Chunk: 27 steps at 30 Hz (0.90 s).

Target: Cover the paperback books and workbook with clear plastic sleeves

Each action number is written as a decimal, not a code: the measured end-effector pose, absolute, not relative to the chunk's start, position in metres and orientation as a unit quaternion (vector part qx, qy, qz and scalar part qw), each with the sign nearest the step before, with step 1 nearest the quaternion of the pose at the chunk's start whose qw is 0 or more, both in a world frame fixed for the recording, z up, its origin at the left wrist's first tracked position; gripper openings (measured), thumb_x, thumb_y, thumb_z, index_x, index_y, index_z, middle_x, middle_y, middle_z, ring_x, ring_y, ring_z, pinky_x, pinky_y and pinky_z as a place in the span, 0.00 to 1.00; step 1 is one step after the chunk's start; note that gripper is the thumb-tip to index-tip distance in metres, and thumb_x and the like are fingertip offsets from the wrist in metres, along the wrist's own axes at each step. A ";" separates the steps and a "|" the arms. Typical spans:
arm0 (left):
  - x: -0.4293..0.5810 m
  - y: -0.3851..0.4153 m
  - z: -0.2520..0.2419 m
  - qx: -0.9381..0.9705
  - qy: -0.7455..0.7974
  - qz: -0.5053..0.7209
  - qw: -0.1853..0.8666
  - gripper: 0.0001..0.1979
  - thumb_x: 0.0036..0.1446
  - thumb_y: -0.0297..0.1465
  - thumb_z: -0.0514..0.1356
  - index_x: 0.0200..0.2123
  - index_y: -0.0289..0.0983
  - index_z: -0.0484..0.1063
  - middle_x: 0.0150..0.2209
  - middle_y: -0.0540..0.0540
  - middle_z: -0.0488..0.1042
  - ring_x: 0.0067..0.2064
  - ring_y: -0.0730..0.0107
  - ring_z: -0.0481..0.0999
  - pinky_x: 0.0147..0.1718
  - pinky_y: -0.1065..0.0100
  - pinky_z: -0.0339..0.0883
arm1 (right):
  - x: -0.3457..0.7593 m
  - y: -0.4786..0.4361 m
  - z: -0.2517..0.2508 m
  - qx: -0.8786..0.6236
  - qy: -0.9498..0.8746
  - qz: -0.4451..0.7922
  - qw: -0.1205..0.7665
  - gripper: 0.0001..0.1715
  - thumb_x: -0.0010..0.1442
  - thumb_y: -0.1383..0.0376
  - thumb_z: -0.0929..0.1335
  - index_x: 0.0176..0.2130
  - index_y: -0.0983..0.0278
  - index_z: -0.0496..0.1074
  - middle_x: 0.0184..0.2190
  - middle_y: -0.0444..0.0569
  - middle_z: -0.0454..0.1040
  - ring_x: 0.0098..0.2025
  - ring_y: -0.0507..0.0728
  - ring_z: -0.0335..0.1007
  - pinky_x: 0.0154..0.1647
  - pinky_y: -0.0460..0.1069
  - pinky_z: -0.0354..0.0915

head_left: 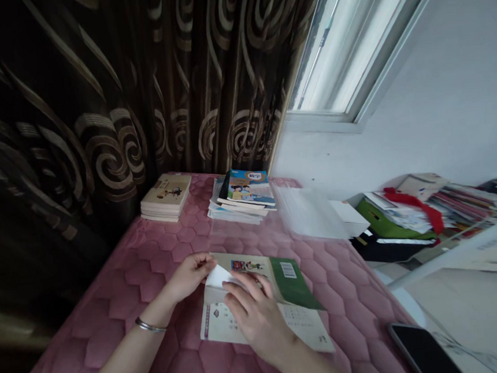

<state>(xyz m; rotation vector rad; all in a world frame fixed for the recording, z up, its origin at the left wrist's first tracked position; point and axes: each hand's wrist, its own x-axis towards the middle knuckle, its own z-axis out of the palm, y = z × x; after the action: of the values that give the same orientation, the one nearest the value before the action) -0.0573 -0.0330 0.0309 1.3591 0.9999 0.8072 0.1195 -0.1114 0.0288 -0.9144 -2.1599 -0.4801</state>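
A thin book (pixel 301 315) lies opened out on the pink padded table cover, with printed text on its near part. Its far part has a coloured picture and a green panel (pixel 292 281) with a barcode. At the far left corner my left hand (pixel 195 274), a metal bangle on its wrist, pinches the book's edge between thumb and fingers. A white flap (pixel 216 276) stands up beside those fingertips; whether it is a page or a loose sheet I cannot tell. My right hand (pixel 256 310) rests over the middle, fingers spread and fingertips against the flap and book.
Beige books (pixel 166 192) are stacked at the back left. A blue-covered textbook (pixel 251 186) tops another pile. Clear plastic sheets (pixel 307 210) lie to its right. A phone (pixel 421 348) sits near the right edge. Beyond stand a green box (pixel 391 223) and papers; dark curtains (pixel 170 89) hang behind.
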 end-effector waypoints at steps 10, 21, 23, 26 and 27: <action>-0.052 -0.028 0.026 0.597 0.465 0.384 0.529 0.24 0.48 0.54 0.57 0.23 0.38 0.59 0.20 0.56 0.56 0.23 0.77 0.56 0.23 0.73 0.53 | 0.123 -0.129 0.011 -0.311 -0.868 -0.206 0.329 0.16 0.62 0.75 0.57 0.35 0.65 0.71 0.34 0.51 0.75 0.36 0.55 0.68 0.43 0.52 0.61; -0.046 -0.029 0.029 0.647 0.485 0.388 0.444 0.19 0.52 0.49 0.52 0.23 0.39 0.59 0.22 0.55 0.56 0.26 0.73 0.56 0.26 0.72 0.51 | 0.154 -0.127 0.014 -0.390 -0.847 -0.227 0.281 0.15 0.63 0.73 0.60 0.45 0.65 0.71 0.38 0.51 0.76 0.41 0.57 0.68 0.45 0.54 0.59; -0.045 -0.030 0.027 0.646 0.491 0.387 0.438 0.18 0.52 0.48 0.52 0.23 0.39 0.59 0.22 0.55 0.56 0.26 0.73 0.57 0.26 0.71 0.51 | 0.166 -0.129 0.016 -0.412 -0.840 -0.232 0.266 0.14 0.62 0.74 0.61 0.44 0.64 0.72 0.38 0.51 0.76 0.39 0.57 0.68 0.44 0.53 0.60; -0.043 -0.030 0.024 0.648 0.500 0.389 0.423 0.17 0.53 0.46 0.52 0.22 0.39 0.59 0.22 0.54 0.57 0.26 0.72 0.58 0.27 0.71 0.52 | 0.176 -0.134 0.018 -0.411 -0.841 -0.237 0.261 0.16 0.62 0.75 0.59 0.42 0.64 0.72 0.36 0.50 0.76 0.38 0.57 0.67 0.42 0.52 0.60; -0.042 -0.030 0.023 0.647 0.503 0.391 0.418 0.17 0.53 0.46 0.52 0.22 0.39 0.59 0.21 0.54 0.57 0.26 0.72 0.58 0.27 0.71 0.52 | 0.177 -0.135 0.017 -0.406 -0.842 -0.239 0.265 0.17 0.63 0.75 0.58 0.42 0.64 0.72 0.36 0.50 0.76 0.38 0.57 0.67 0.42 0.52 0.60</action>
<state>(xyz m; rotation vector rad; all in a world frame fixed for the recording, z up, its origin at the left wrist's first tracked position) -0.0424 -0.0303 0.0229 1.6240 1.2620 0.9802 0.1768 -0.1352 0.0173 -1.0962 -2.2742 -0.6460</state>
